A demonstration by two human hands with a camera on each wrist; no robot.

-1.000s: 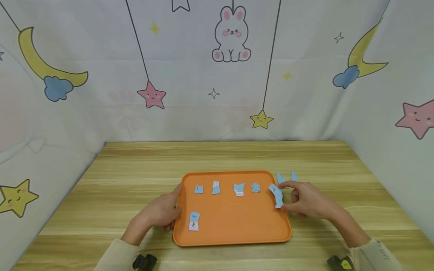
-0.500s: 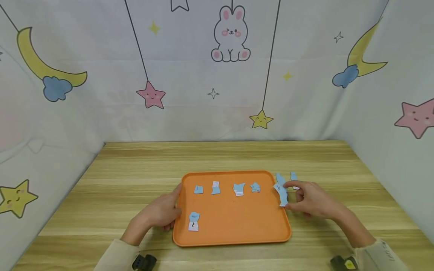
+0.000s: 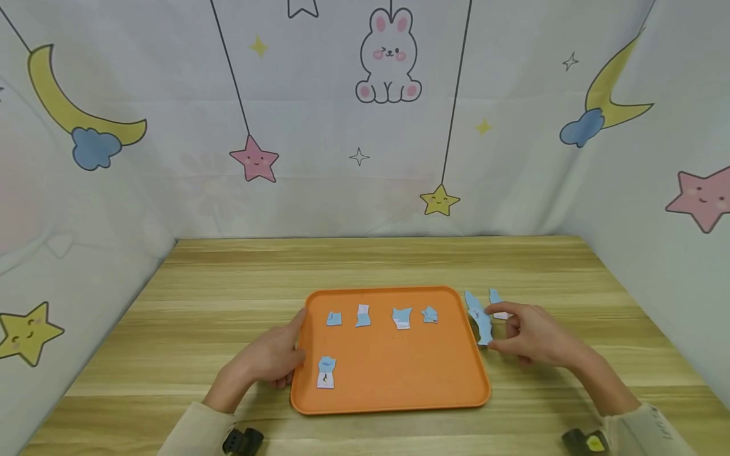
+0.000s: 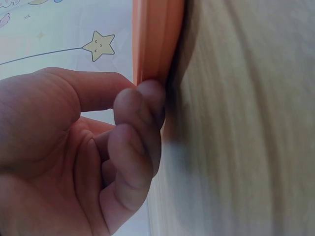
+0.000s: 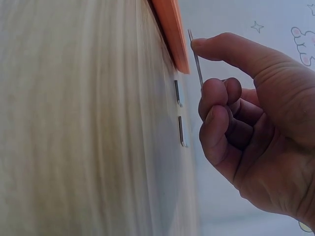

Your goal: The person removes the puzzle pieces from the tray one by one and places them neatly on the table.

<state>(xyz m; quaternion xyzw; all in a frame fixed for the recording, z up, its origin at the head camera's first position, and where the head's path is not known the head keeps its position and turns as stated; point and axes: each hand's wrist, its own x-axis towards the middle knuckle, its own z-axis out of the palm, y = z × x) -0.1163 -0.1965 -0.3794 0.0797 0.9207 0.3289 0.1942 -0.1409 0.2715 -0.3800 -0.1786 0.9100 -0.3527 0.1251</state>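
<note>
My right hand (image 3: 530,332) pinches a light blue puzzle piece (image 3: 483,328) by its edge, just outside the tray's right rim. In the right wrist view that puzzle piece (image 5: 197,64) appears edge-on, lifted above the tabletop between thumb and fingers. A second blue piece (image 3: 471,299) lies on the table, partly covered by the held one; a third piece (image 3: 495,296) is partly behind my fingers. My left hand (image 3: 274,351) holds the left rim of the orange tray (image 3: 393,377). Up close, the left fingers (image 4: 132,147) are curled against the tray's edge (image 4: 157,39).
Along the tray's far side lie several pieces, including a small blue one (image 3: 334,318) and a star-shaped one (image 3: 430,315). Near the front left corner sits a piece with a penguin picture (image 3: 326,372). Printed cloth (image 3: 319,209) hangs behind the wooden table (image 3: 245,266).
My right hand has carried the puzzle piece rightward, from over the tray's right rim to beyond it, overlapping the pieces on the table. The left hand and tray stay put.
</note>
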